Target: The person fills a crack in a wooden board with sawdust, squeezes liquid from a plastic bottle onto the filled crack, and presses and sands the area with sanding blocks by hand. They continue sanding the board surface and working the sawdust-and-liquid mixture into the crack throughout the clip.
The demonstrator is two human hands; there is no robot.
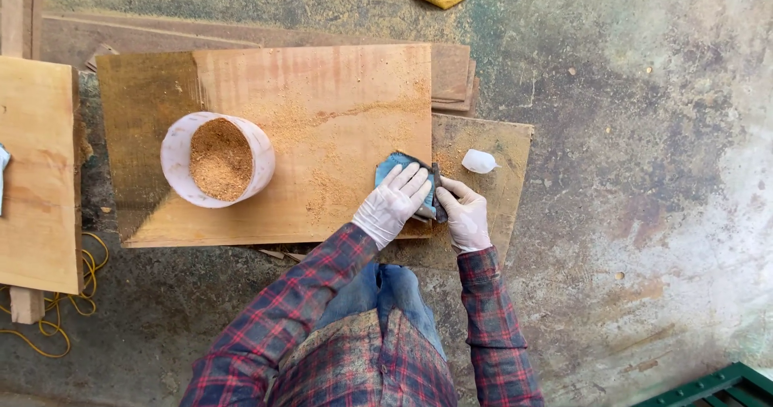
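Note:
A wide wooden board [306, 109] lies flat on the floor, dusted with sawdust. My left hand [393, 204], in a white glove, presses a folded blue sheet of sandpaper [394, 165] onto the board near its right edge. Beside it, my right hand [467, 214], also gloved, grips the dark right edge of the same sheet at the board's side. A white plastic tub [179, 159] filled with sawdust stands on the board's left half.
A second, thinner board [503, 145] sticks out under the right side, with a small white lump [479, 161] on it. Another plank [36, 173] lies at the left, a yellow cord [84, 266] by it. A green frame [708, 387] shows at bottom right.

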